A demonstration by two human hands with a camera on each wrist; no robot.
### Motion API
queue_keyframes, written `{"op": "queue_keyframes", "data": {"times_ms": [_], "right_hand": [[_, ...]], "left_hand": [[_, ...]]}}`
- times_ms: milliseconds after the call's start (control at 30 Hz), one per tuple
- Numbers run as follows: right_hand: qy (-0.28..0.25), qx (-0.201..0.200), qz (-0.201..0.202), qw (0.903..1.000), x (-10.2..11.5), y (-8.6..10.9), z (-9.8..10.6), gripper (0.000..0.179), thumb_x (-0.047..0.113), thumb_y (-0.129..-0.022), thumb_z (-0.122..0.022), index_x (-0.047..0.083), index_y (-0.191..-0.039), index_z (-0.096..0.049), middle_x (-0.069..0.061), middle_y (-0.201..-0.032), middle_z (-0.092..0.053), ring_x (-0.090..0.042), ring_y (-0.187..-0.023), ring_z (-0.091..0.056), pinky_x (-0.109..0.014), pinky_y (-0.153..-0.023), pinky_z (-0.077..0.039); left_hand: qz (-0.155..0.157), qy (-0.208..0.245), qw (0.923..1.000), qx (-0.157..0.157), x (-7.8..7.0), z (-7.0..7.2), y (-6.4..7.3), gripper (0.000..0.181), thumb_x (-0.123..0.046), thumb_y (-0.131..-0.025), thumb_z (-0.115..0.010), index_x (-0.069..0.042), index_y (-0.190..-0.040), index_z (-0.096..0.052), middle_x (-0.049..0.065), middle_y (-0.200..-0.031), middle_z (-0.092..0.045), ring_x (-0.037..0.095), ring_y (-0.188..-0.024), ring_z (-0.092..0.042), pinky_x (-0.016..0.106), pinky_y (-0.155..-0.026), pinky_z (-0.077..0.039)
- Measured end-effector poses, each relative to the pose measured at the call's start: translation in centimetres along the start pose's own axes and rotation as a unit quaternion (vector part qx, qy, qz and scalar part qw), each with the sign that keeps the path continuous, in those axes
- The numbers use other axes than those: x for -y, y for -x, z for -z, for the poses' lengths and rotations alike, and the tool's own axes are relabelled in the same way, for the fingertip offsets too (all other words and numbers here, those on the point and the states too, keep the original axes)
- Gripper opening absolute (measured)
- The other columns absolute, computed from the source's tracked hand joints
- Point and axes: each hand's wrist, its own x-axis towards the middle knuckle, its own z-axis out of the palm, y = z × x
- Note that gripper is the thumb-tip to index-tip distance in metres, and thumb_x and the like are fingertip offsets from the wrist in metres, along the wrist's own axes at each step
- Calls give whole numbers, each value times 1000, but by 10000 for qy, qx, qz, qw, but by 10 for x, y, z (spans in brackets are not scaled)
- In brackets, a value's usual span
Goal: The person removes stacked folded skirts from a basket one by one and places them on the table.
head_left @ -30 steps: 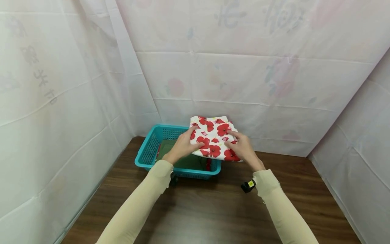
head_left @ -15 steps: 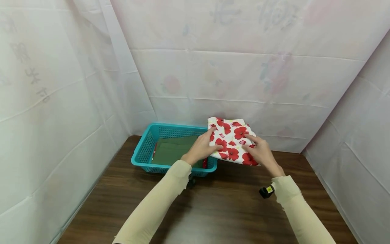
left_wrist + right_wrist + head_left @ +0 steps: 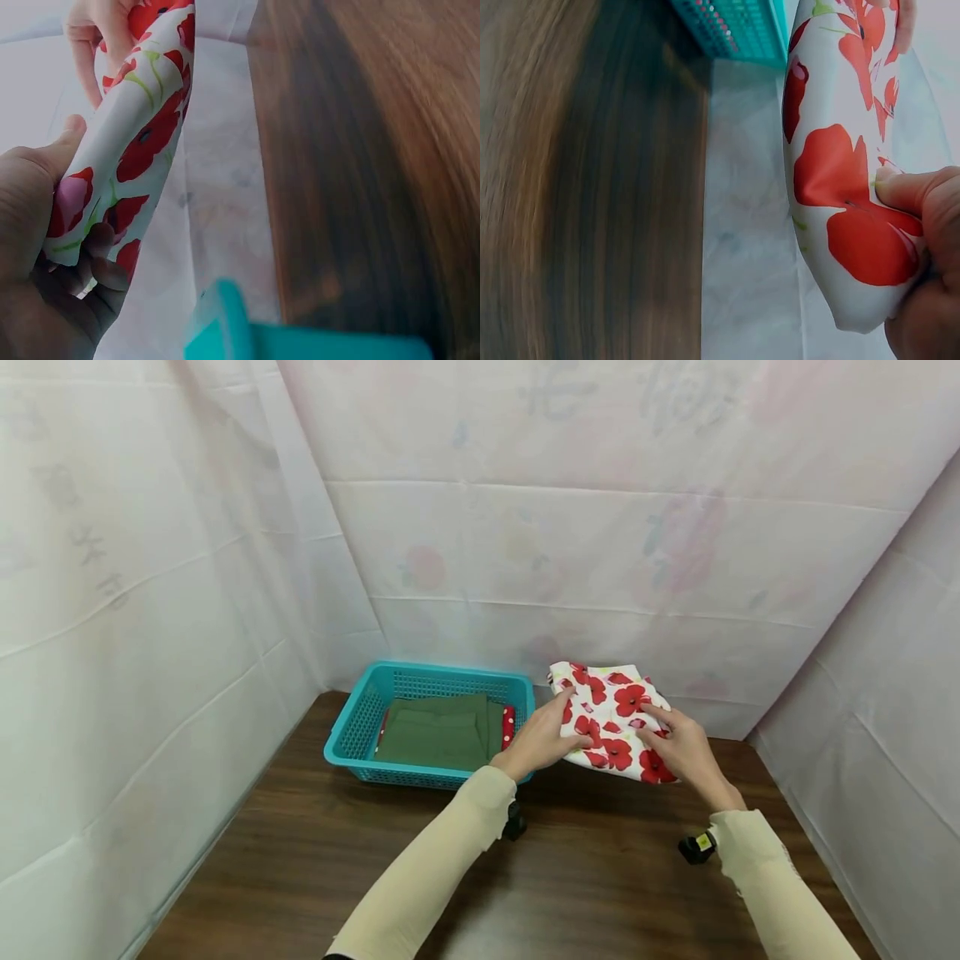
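A folded white cloth with red poppies (image 3: 611,718) is held level between both hands, to the right of the basket. My left hand (image 3: 543,735) grips its left edge, thumb on top and fingers curled beneath, as the left wrist view shows. On the opposite edge my right hand (image 3: 686,752) pinches the cloth (image 3: 855,195), with the thumb pressed on the upper face. The turquoise basket (image 3: 360,710) stands on the table at the left. Inside it lies folded dark green cloth (image 3: 435,735), with a red cloth with white dots (image 3: 508,725) showing at its right side.
The dark wooden table (image 3: 315,860) runs back to a white printed sheet (image 3: 420,527) hanging behind it. More white sheeting hangs at the left (image 3: 150,693) and right sides. The basket's right rim is close to my left wrist.
Both hands have carried the poppy cloth rightward from over the basket, and slightly toward me. The green cloth in the basket is now uncovered. The grip looks unchanged.
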Motion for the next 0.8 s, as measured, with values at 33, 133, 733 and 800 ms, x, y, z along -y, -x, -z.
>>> {"op": "queue_keyframes", "data": {"times_ms": [33,133,733,800], "right_hand": [[30,-21,3,10000,-3,1,1,49,10,-94,-75,0,-140,-62,-32,-130,-64,-47,-110,-58,-55,-84,-54],[138,-152,58,9998,-13,3,3,49,9,-92,-77,0,-138,-64,-30,-122,-68,-41,-100,-60,-41,-77,-55],[402,-318,-76,9987,-55,14,4,49,10,-90,-79,-2,-136,-64,-30,-115,-67,-38,-93,-58,-47,-80,-56],[413,-301,-105,9986,-59,15,6,50,11,-91,-79,-2,-136,-64,-32,-122,-66,-43,-102,-60,-60,-90,-55]], "left_hand": [[-4,28,10000,-16,-1,-4,-1,93,-40,-92,-78,-15,-164,-25,7,-162,-43,26,-145,-46,47,-114,-46],[31,17,10000,-90,-2,-15,-5,93,-40,-92,-77,-14,-164,-25,7,-163,-42,25,-146,-46,46,-114,-46],[-13,100,9999,-81,5,-64,-23,88,-35,-98,-72,-15,-166,-20,7,-162,-43,24,-142,-50,42,-113,-47],[-39,52,9999,-80,5,-68,-25,88,-36,-98,-72,-15,-166,-21,6,-162,-43,23,-143,-50,41,-114,-47]]}}
